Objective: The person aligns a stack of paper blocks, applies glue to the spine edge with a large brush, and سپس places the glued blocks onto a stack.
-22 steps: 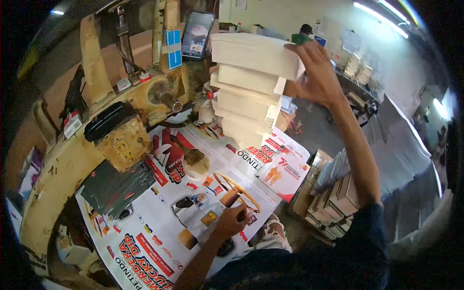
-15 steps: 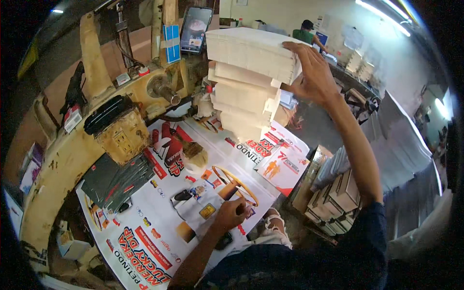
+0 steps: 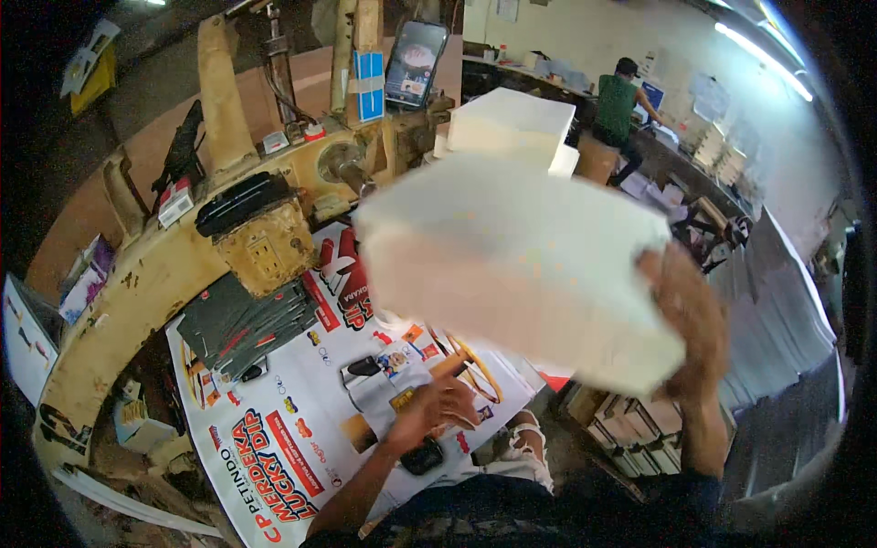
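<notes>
A thick white block of paper [image 3: 512, 265], blurred by motion, hangs tilted in front of me. My right hand [image 3: 690, 320] grips its right end, with the fingers smeared. Behind it rises the rest of the white paper stack [image 3: 516, 123], its lower part hidden by the block. Low over the printed poster sheet [image 3: 215, 438], my left hand [image 3: 434, 413] holds nothing I can see; its fingers are loosely bent and reach to the right. That hand is below the block and apart from it.
A worn cream-coloured machine [image 3: 265, 251] curves along the left, with a pile of dark strips [image 3: 247, 324] beside it. A phone [image 3: 417, 64] leans at the back. Bound blocks [image 3: 630, 425] and tall grey sheets [image 3: 776, 315] stand to the right. Another person [image 3: 617, 105] sits farther off.
My right hand has lifted the top block off the stack and brought it nearer and lower. My left hand's fingers have uncurled somewhat. The view has shifted a little.
</notes>
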The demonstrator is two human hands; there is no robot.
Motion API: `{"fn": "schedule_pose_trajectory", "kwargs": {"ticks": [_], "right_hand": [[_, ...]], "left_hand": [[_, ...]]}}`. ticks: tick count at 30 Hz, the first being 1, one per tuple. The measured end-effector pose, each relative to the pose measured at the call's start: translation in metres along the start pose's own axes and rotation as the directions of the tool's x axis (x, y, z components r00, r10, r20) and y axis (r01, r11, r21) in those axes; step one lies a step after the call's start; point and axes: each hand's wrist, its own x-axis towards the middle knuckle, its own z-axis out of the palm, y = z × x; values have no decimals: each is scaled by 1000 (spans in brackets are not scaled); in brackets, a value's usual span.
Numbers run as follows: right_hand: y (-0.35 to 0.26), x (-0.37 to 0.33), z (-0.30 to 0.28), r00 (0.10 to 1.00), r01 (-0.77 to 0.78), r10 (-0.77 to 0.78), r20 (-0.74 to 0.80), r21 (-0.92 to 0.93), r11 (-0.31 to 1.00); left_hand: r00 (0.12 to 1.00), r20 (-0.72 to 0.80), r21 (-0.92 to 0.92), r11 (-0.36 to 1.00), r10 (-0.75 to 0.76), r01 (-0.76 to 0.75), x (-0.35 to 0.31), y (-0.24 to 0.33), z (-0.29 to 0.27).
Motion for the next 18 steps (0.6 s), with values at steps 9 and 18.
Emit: {"fn": "schedule_pose_trajectory", "kwargs": {"ticks": [9, 18], "right_hand": [[-60, -45, 83, 754, 643, -638, -155, 371, 670], [-110, -261, 237, 691, -722, 355, 629, 617, 312]], "left_hand": [[736, -648, -33, 972, -197, 231, -122, 65, 28], [429, -903, 228, 834, -11, 503, -154, 15, 18]]}}
